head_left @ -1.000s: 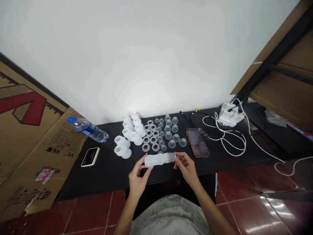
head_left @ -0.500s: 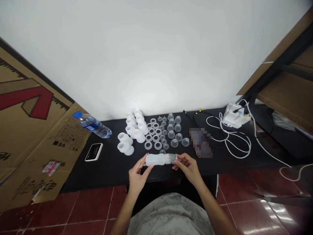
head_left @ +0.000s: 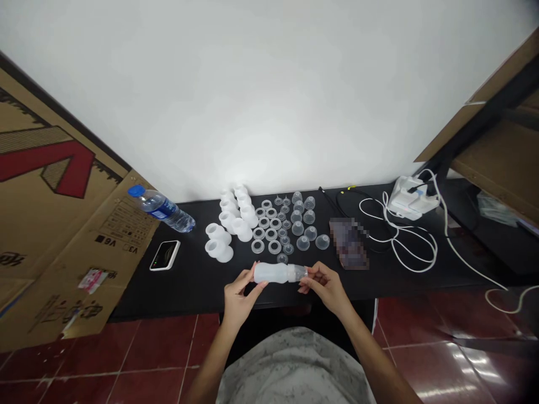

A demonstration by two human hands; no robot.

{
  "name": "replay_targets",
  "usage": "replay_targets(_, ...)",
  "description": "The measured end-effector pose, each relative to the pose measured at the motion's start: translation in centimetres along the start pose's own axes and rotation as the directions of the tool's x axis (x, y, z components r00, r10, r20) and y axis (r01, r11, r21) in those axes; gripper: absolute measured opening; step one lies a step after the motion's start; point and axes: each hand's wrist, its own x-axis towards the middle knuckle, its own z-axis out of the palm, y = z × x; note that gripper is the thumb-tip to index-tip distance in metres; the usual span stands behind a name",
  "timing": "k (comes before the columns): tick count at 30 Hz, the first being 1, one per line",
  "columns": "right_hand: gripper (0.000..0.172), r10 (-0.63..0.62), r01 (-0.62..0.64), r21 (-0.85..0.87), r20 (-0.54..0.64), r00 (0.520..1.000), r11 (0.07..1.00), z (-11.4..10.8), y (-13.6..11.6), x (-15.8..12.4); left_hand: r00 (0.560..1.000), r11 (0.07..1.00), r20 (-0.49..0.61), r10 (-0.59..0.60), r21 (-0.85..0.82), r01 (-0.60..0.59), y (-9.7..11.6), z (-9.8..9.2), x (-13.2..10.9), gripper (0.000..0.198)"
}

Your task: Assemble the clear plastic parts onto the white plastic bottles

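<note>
A frosted white silicone bottle (head_left: 273, 273) lies level in front of me, just above the table's near edge. My left hand (head_left: 242, 294) grips its wide end, and my right hand (head_left: 326, 287) pinches the narrow end, where a transparent tip (head_left: 300, 273) shows. Just beyond the bottle are rows of white silicone funnel pieces (head_left: 231, 216), translucent rings (head_left: 267, 230) and transparent cups (head_left: 303, 227). A small transparent piece (head_left: 282, 258) sits closest to the bottle, a little apart from it.
The black table (head_left: 189, 286) runs along a white wall. On it are a water bottle (head_left: 162, 210), a small dark device (head_left: 165, 255), a blurred phone (head_left: 349, 244), a white power unit (head_left: 410, 199) and white cables (head_left: 415, 247). Cardboard (head_left: 63, 224) leans at left; shelving stands at right.
The whole scene has shifted slightly right and up as my view turned. Both hands still hold the bottle, which sits a little further right in the view.
</note>
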Motion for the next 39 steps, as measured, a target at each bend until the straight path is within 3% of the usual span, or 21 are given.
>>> replay_targets(7, 0.041, -0.045, 0.045, -0.018, -0.016, 0.999, 0.999, -0.2, 0.0, 0.0, 0.999, 1.0, -0.033, 0.009, 0.019, -0.009, 0.1, 0.4, -0.2, 0.05)
replay_targets(11, 0.038, -0.075, 0.077, 0.03, -0.046, 0.996, 0.997, -0.6, 0.0, 0.3, 0.998, 0.998, -0.053, -0.044, -0.052, 0.042, 0.6, 1.1, -0.2, 0.055)
replay_targets(14, 0.039, -0.091, 0.091, 0.007, -0.071, 0.993, 0.996, -0.8, -0.1, 0.4, 0.999, 0.995, -0.032, -0.014, -0.101, 0.011, 1.2, 1.2, -0.1, 0.053)
replay_targets(18, 0.044, -0.055, 0.055, -0.053, -0.003, 0.998, 0.997, -0.8, -0.4, 0.4, 0.998, 0.996, 0.039, 0.05, -0.074, -0.047, 1.8, 0.8, 0.2, 0.048)
replay_targets(25, 0.043, 0.054, -0.051, -0.036, 0.082, 0.995, 0.998, -0.7, -0.2, 0.0, 0.993, 0.994, 0.112, 0.042, -0.102, -0.03, 1.2, -0.4, 0.7, 0.047)
replay_targets(30, 0.042, 0.053, -0.051, -0.051, 0.035, 0.998, 0.997, -1.2, -0.1, -0.2, 0.984, 0.995, 0.155, 0.092, 0.01, -0.094, 1.9, -0.3, 0.4, 0.046)
replay_targets(33, 0.04, -0.004, 0.005, -0.06, 0.014, 1.0, 0.998, -1.5, -0.2, -0.2, 0.964, 0.978, 0.244, 0.11, 0.145, -0.148, 3.3, 0.3, 0.1, 0.046)
replay_targets(36, 0.046, -0.071, 0.077, -0.06, 0.091, 0.993, 0.995, -1.7, -0.2, -0.1, 0.938, 0.916, 0.312, 0.153, 0.311, -0.252, 4.4, 1.0, -0.1, 0.048)
replay_targets(39, 0.055, -0.089, 0.099, -0.058, 0.157, 0.984, 0.993, -1.6, -0.4, -0.1, 0.953, 0.874, 0.246, 0.176, 0.408, -0.266, 4.7, 1.5, -0.2, 0.035)
